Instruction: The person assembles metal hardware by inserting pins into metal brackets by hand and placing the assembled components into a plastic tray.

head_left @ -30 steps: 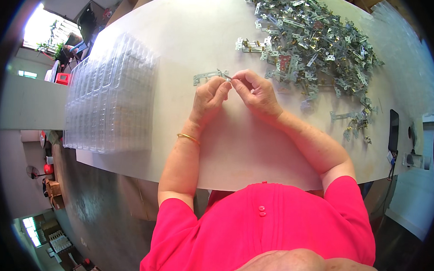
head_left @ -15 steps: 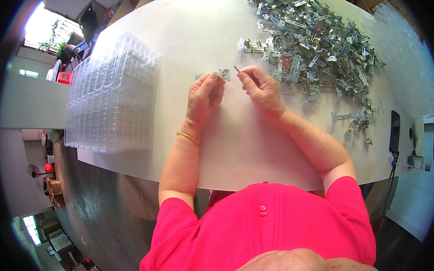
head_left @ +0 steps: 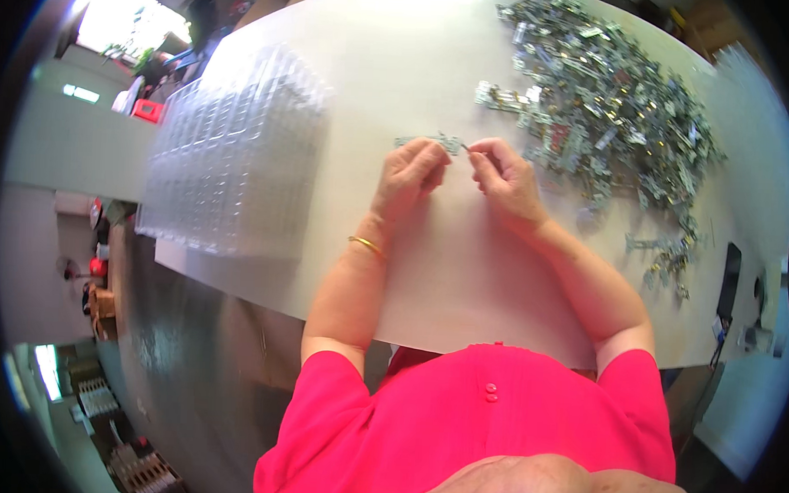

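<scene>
Left hand [head_left: 406, 176] gripping perforated metal bracket [head_left: 452, 145], right hand [head_left: 508, 185] pinching slim rod [head_left: 466, 147]

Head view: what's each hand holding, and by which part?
Left hand: metal bracket, by its near edge, exact spot hidden. Right hand: thin rod, by one end.

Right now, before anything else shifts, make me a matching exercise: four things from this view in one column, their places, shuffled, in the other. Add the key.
Things:
1. Clear plastic trays
2. Heap of metal parts
3. Thin dark piece
4. Gold bracelet

Places:
A. Around the left wrist
B. On the left side of the table
C. Pinched in the right hand
D. On the table's far right

Pairs: 1-B, 2-D, 3-C, 4-A
</scene>
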Available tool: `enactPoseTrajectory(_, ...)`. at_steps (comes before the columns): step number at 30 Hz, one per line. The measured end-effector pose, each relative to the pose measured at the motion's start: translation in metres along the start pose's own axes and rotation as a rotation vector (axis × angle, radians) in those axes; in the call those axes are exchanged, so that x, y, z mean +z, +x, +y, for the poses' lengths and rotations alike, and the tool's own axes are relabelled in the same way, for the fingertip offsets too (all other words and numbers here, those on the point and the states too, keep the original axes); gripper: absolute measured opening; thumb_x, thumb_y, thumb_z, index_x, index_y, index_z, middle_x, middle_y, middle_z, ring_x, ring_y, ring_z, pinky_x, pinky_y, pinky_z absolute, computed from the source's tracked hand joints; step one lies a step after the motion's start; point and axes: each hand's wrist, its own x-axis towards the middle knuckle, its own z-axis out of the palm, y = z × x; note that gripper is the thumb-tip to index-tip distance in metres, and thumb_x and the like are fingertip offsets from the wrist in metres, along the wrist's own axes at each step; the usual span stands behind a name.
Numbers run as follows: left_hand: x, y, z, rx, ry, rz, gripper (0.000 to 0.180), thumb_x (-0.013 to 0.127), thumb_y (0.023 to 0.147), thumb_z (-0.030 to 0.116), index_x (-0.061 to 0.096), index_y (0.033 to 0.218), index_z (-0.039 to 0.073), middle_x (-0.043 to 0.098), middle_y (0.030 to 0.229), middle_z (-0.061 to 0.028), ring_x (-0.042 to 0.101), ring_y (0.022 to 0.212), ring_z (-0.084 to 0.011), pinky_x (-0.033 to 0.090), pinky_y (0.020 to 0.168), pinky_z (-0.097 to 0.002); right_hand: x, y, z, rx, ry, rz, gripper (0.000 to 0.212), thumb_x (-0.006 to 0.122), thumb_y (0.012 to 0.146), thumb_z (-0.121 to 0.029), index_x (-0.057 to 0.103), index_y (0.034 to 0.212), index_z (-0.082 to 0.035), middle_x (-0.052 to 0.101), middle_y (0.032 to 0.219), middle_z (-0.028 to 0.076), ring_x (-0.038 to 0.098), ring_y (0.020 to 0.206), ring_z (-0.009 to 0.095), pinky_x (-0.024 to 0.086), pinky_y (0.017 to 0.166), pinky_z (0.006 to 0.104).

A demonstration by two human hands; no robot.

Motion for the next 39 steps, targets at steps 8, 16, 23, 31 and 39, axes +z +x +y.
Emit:
enactPoseTrajectory(8, 0.000, -0.002, 0.003, -0.028, 0.014, -0.128, 0.026, 0.055, 0.100, 0.023, 0.064, 0.085, 0.005, 0.050, 0.064, 0.0037, 0.041, 0.056, -0.0046, 0.030, 0.049, -0.0209, -0.011, 0.006, -0.001, 0.077, 0.221, -0.221, 0.016, 0.052, 0.102, -0.014, 0.059, 0.113, -0.005, 0.061, 0.080, 0.002, 0.057, 0.068, 0.008, 0.049, 0.061, 0.0234)
enactPoseTrajectory(16, -0.007, -0.001, 0.000, -0.061, 0.039, -0.199, 0.027, 0.060, 0.098, 0.026, 0.064, 0.083, 0.005, 0.052, 0.064, 0.0030, 0.044, 0.057, -0.0053, 0.033, 0.051, -0.0219, -0.023, 0.018, 0.000, 0.353, 0.606, -0.431, 0.019, 0.047, 0.101, -0.013, 0.059, 0.110, -0.001, 0.063, 0.089, 0.006, 0.060, 0.077, 0.013, 0.049, 0.073, 0.0278)
enactPoseTrajectory(23, 0.000, -0.005, 0.005, -0.065, 0.066, -0.318, 0.028, 0.062, 0.097, 0.030, 0.066, 0.085, 0.006, 0.056, 0.069, 0.0028, 0.047, 0.061, -0.0051, 0.036, 0.055, -0.0220, -0.023, 0.017, 0.007, 0.287, 0.561, -0.410, 0.012, 0.059, 0.098, -0.015, 0.060, 0.104, -0.005, 0.065, 0.093, 0.004, 0.060, 0.085, 0.014, 0.048, 0.077, 0.0268)
enactPoseTrajectory(31, 0.007, -0.008, 0.002, -0.028, 0.075, -0.146, 0.021, 0.058, 0.099, 0.024, 0.064, 0.091, 0.005, 0.058, 0.068, 0.0013, 0.046, 0.053, -0.0040, 0.036, 0.048, -0.0203, -0.020, 0.012, -0.002, 0.057, 0.529, -0.117, 0.010, 0.057, 0.101, -0.015, 0.062, 0.107, -0.009, 0.066, 0.107, 0.004, 0.063, 0.099, 0.013, 0.050, 0.085, 0.0292)
enactPoseTrajectory(39, 0.008, -0.005, -0.011, 0.206, 0.336, -0.031, 0.013, 0.063, 0.096, 0.015, 0.065, 0.100, 0.003, 0.060, 0.072, 0.0015, 0.049, 0.056, -0.0025, 0.040, 0.049, -0.0190, -0.010, 0.013, 0.006, -0.089, 0.224, -0.138, 0.012, 0.061, 0.099, -0.014, 0.064, 0.104, -0.004, 0.067, 0.090, 0.004, 0.066, 0.079, 0.011, 0.055, 0.073, 0.0251)
